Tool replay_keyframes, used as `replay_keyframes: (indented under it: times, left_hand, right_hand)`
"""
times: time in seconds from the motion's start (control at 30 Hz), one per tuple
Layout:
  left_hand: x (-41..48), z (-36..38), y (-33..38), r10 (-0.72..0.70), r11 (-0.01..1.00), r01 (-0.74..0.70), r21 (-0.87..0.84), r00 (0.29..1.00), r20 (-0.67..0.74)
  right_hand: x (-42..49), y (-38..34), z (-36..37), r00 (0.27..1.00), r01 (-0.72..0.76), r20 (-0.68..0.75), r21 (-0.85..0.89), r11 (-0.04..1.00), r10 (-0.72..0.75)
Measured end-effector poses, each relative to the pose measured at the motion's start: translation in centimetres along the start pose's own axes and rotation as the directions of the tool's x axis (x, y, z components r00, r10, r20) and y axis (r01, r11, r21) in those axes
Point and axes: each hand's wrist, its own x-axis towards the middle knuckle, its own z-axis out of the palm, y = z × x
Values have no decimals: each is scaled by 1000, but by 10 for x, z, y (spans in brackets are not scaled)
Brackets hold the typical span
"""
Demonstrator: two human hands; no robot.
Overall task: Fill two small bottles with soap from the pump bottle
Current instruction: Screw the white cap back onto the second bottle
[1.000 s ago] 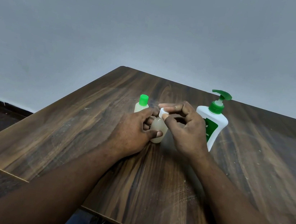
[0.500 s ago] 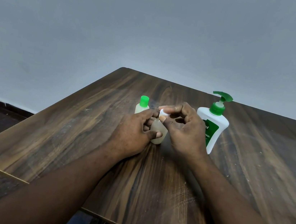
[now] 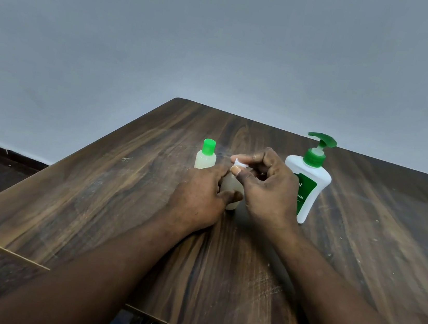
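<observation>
Left hand point(image 3: 197, 195) is gripping the small translucent plastic bottle point(image 3: 232, 191); right hand point(image 3: 264, 187) is pinching its white cap point(image 3: 238, 162), probably tightening. Green-capped bottle point(image 3: 206, 155) at 10 o'clock is looking filled.

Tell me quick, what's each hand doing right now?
Left hand: closed around the small bottle, steadying it on the table.
Right hand: fingertips pinching its white cap.

On the counter point(image 3: 120, 204) a small bottle point(image 3: 232, 191) stands between the left hand point(image 3: 197, 195) at its 9 o'clock and the right hand point(image 3: 269, 190) at its 3 o'clock. A second small bottle point(image 3: 205, 158) stands at its 11 o'clock, just behind the left hand. The pump bottle point(image 3: 306, 182) stands at 2 o'clock, behind the right hand.
</observation>
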Motion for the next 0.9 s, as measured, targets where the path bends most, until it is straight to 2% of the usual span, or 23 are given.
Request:
replay_keyframes:
  times: [0.13,0.3,0.37,0.47,0.6,0.9]
  left_hand:
    - [0,4,-1,17,998,-14,60,999,-47]
    - [3,1,-2,28,1000,-28,-15,999,19]
    - [3,2,-3,29,1000,-29,3,999,21]
    - [5,4,-2,24,1000,-25,17,1000,20]
    - [9,8,-1,42,996,-41,83,999,-10]
    - [20,19,8,28,995,-25,102,999,-32]
  right_hand:
    - [-5,0,5,999,10,-44,-63,998,-13]
    - [2,5,-10,984,-15,178,131,991,-9]
    - [2,6,-11,979,-17,202,148,989,-14]
    - [1,3,-5,992,-28,124,105,994,15]
    - [0,7,7,999,-27,-40,-48,999,25]
    - [3,13,14,982,-133,-135,-23,991,129]
